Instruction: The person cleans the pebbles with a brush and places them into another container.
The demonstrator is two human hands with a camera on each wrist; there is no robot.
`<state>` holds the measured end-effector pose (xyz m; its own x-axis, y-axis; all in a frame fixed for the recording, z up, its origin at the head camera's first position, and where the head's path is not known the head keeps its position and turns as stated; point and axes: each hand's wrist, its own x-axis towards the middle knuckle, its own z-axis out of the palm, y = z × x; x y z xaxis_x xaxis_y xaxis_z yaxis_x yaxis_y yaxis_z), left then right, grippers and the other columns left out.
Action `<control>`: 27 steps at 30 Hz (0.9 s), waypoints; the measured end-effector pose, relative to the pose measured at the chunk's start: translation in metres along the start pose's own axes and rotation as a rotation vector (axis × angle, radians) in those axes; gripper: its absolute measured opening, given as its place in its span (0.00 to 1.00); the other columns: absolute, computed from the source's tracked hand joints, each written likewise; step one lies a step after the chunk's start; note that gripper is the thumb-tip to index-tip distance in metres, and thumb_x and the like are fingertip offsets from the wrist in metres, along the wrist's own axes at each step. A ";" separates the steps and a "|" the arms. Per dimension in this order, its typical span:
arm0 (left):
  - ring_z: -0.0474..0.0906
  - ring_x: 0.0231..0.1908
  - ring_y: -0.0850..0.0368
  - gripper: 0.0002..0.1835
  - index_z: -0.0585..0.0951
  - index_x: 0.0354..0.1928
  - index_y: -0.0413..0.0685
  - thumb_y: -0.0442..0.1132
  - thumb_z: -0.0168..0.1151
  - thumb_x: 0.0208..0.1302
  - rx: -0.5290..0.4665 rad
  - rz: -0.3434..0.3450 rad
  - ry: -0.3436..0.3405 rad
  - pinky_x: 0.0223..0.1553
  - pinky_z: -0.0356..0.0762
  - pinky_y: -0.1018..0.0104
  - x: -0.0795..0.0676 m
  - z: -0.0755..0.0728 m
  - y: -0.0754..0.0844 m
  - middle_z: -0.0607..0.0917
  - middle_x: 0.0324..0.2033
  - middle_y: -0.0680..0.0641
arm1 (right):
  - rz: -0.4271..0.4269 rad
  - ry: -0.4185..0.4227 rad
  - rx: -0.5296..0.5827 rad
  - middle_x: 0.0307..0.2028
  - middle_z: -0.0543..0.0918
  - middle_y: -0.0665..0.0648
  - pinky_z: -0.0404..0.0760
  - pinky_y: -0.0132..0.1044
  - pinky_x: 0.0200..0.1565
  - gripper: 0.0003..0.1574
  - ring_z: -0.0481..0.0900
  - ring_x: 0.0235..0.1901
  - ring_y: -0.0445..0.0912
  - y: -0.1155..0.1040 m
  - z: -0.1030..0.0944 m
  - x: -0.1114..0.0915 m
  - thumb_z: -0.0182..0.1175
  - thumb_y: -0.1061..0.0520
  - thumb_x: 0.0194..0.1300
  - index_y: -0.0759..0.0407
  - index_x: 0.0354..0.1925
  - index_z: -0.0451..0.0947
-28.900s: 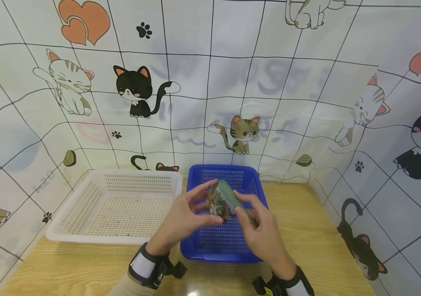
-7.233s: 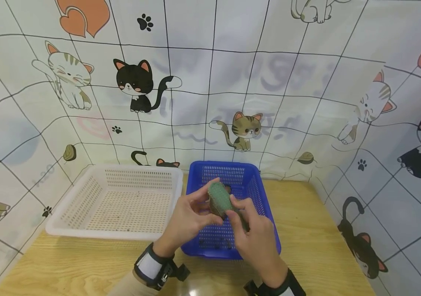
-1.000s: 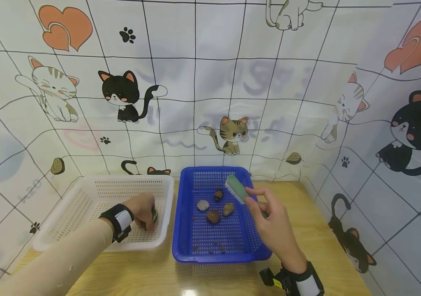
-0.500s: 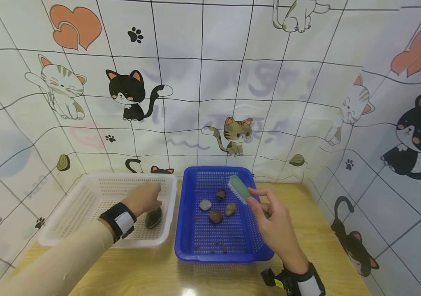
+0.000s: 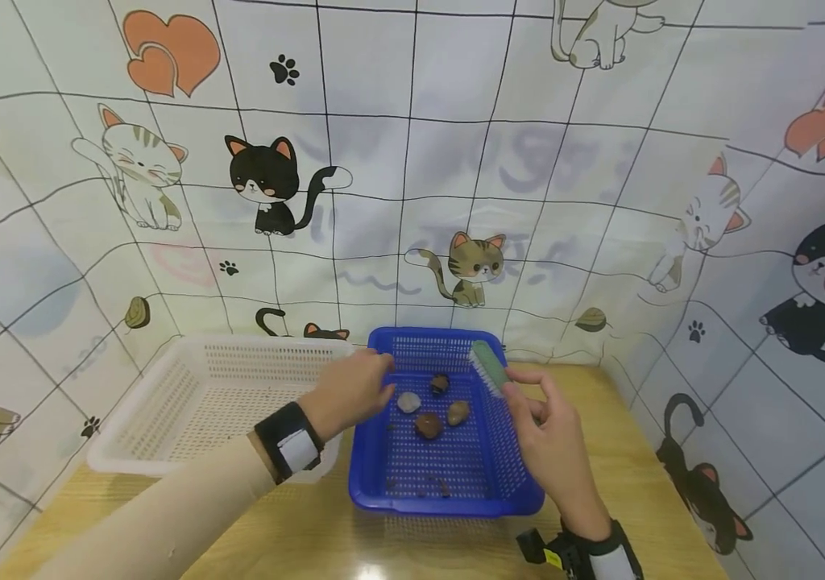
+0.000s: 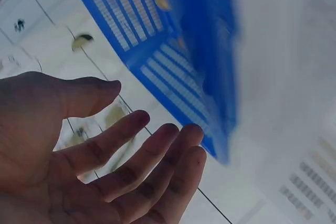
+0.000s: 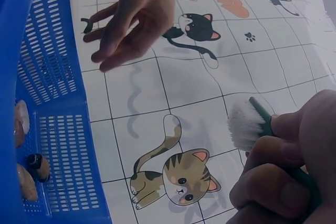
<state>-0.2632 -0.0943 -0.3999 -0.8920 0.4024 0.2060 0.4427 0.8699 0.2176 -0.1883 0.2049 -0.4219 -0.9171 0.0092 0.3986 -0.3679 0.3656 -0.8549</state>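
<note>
My left hand [image 5: 350, 389] is empty, its fingers loosely bent, over the space between the white basket [image 5: 111, 439] and the blue basket [image 5: 449, 507]. The left wrist view shows its open palm beside the blue rim. My right hand [image 5: 552, 439] grips a green scrub brush [image 5: 491, 364] by its handle, white bristles [image 7: 244, 124] facing left, over the right side of the blue basket. Several stones lie inside that basket: a whitish one [image 5: 408, 402], a reddish-brown one [image 5: 429, 425], a tan one [image 5: 458, 413] and a dark one [image 5: 439, 383].
Both baskets stand side by side on a wooden table [image 5: 601, 475]. Behind and beside them hangs a sheet [image 5: 376, 161] printed with cats and grid lines. Small dark crumbs lie on the blue basket's floor. My left forearm covers the white basket's front right part.
Earlier I scrubbed a stone with the brush; then my left hand set a dark greenish stone in the white basket, released it and moved right. The right hand still holds the brush.
</note>
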 end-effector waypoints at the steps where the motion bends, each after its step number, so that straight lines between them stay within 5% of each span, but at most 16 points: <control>1: 0.94 0.43 0.45 0.16 0.91 0.58 0.38 0.41 0.77 0.78 -0.012 0.016 -0.012 0.36 0.96 0.54 0.002 0.002 0.006 0.95 0.47 0.39 | 0.011 -0.004 0.010 0.22 0.83 0.49 0.72 0.33 0.15 0.20 0.72 0.13 0.37 0.000 0.000 0.000 0.59 0.50 0.94 0.56 0.73 0.80; 6: 0.93 0.44 0.48 0.14 0.92 0.57 0.42 0.41 0.78 0.77 -0.072 0.042 -0.101 0.41 0.97 0.54 0.013 0.017 0.031 0.96 0.49 0.42 | 0.046 -0.017 0.024 0.26 0.89 0.54 0.79 0.34 0.18 0.22 0.80 0.18 0.41 0.002 -0.001 0.001 0.59 0.49 0.94 0.57 0.74 0.79; 13: 0.82 0.27 0.57 0.21 0.90 0.64 0.44 0.46 0.77 0.77 -0.053 0.028 -0.199 0.26 0.86 0.61 0.031 0.046 0.055 0.91 0.36 0.47 | 0.117 -0.043 -0.054 0.50 0.98 0.69 0.84 0.33 0.28 0.28 0.90 0.30 0.40 0.004 -0.001 0.004 0.63 0.43 0.92 0.55 0.77 0.78; 17: 0.78 0.23 0.58 0.18 0.89 0.42 0.46 0.52 0.67 0.87 -0.073 0.002 -0.242 0.22 0.78 0.65 0.041 0.059 0.066 0.83 0.27 0.51 | 0.137 -0.050 -0.088 0.51 0.98 0.69 0.88 0.33 0.33 0.30 0.93 0.34 0.43 0.004 0.000 0.005 0.63 0.42 0.91 0.58 0.76 0.79; 20: 0.76 0.22 0.59 0.19 0.85 0.31 0.52 0.47 0.67 0.87 -0.039 0.039 -0.272 0.22 0.73 0.67 0.047 0.066 0.073 0.81 0.24 0.53 | 0.150 -0.052 -0.095 0.51 0.98 0.69 0.88 0.33 0.33 0.30 0.94 0.34 0.43 0.005 0.000 0.006 0.63 0.40 0.91 0.59 0.74 0.80; 24: 0.78 0.28 0.59 0.10 0.88 0.35 0.56 0.38 0.74 0.79 0.092 0.104 -0.298 0.29 0.81 0.63 0.050 0.070 0.079 0.87 0.29 0.55 | 0.163 -0.066 -0.109 0.52 0.97 0.70 0.88 0.33 0.34 0.31 0.94 0.35 0.44 0.005 0.000 0.006 0.62 0.39 0.92 0.59 0.74 0.78; 27: 0.84 0.35 0.58 0.05 0.92 0.41 0.59 0.37 0.75 0.76 0.103 0.067 -0.322 0.40 0.91 0.52 0.048 0.071 0.082 0.92 0.36 0.55 | 0.154 -0.086 -0.136 0.51 0.97 0.70 0.89 0.35 0.35 0.31 0.94 0.38 0.46 0.008 -0.001 0.006 0.59 0.40 0.93 0.61 0.76 0.76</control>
<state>-0.2768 0.0165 -0.4404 -0.8515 0.5150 -0.0988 0.5047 0.8559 0.1124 -0.1968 0.2084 -0.4256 -0.9728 -0.0027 0.2317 -0.2034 0.4883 -0.8486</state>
